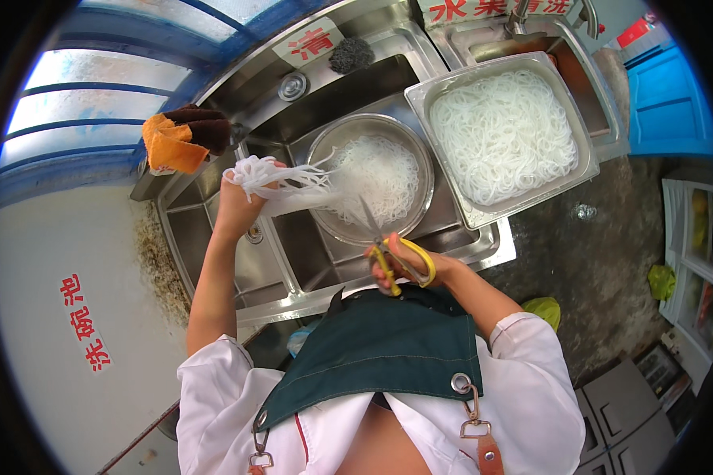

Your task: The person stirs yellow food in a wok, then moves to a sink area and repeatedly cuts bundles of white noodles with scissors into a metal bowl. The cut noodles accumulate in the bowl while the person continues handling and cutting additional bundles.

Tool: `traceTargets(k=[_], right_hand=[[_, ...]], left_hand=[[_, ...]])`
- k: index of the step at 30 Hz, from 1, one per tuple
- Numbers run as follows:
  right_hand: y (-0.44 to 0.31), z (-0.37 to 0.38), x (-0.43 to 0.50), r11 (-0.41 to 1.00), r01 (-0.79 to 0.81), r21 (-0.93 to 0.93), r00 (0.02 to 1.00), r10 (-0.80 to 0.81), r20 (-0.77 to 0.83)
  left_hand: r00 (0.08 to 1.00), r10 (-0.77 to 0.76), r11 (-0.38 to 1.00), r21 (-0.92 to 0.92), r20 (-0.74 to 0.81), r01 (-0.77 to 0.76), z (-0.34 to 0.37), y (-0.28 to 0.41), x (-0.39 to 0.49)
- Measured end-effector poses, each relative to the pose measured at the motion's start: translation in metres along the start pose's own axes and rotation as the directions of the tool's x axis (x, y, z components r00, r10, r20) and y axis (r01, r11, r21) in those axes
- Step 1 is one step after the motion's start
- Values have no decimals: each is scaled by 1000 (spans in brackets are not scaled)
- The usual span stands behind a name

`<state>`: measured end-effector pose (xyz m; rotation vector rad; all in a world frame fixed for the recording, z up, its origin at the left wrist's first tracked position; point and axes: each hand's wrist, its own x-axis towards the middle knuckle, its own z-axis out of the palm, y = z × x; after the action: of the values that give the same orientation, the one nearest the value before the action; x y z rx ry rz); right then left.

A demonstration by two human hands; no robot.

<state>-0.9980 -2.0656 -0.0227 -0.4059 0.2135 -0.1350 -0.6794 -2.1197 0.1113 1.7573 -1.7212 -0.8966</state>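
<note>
A clump of long white noodles (254, 173) is gripped in my left hand (240, 199), raised over the left side of the sink. Its strands trail rightward to a round metal bowl (324, 145) standing in the sink. More white noodles (386, 172) lie in the bowl, partly in water. Yellow-handled scissors (380, 243) are in my right hand (413, 256) at the bowl's front rim. Their blades point up and left, over the noodles; how far apart the blades are is hard to tell.
A deep metal tray (532, 208) heaped with white noodles (502, 136) rests across the sink's right side. Behind are a steel-wool scourer (352, 55) and a drain strainer (292, 86). Orange and brown cloths (175, 142) hang at left. A faucet (517, 21) stands at the back right.
</note>
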Motion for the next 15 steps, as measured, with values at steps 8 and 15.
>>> traceTargets(k=[8,15], right_hand=[[6,39,62,989,-136,52,981,127,144],[-2,65,94,994,103,19,995,-103,-8]], left_hand=[[887,275,953,226,-371,-201,8,22,-11],[796,-49,910,-355,-603,-213,35,49,-12]])
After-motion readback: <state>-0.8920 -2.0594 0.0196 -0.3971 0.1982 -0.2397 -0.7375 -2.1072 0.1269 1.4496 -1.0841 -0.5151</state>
